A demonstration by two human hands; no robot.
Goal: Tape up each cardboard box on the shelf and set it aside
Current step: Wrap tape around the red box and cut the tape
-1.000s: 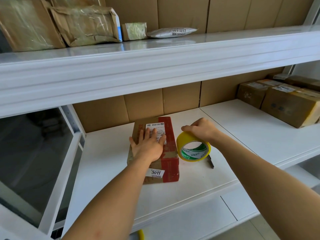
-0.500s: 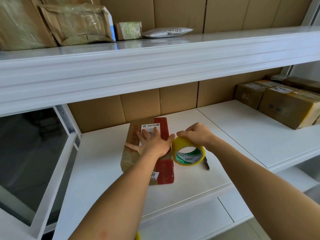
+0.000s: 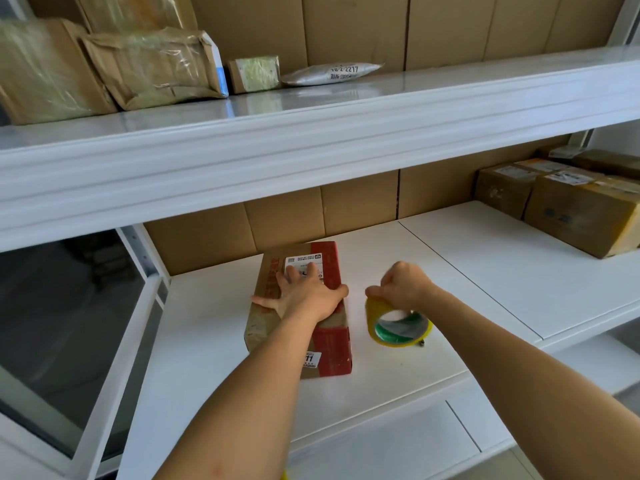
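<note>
A brown cardboard box (image 3: 330,344) with red tape bands and a white label lies on the white middle shelf (image 3: 207,341). My left hand (image 3: 306,294) rests flat on its top, fingers spread. Just right of the box, a yellow tape roll (image 3: 398,323) with a green-and-white core stands on the shelf. My right hand (image 3: 403,284) grips the roll's top edge from above. A small dark tool (image 3: 421,342) peeks out behind the roll.
Several taped brown boxes (image 3: 571,202) stand at the right end of the same shelf. The upper shelf (image 3: 311,140) holds wrapped parcels (image 3: 149,67) and a grey mailer bag (image 3: 332,72). Cardboard sheets line the back. A dark glass panel (image 3: 62,323) is at the left.
My left hand slid slightly toward me and left on the box top. My right hand lowered the tape roll beside the box, tilting it flatter onto the shelf.
</note>
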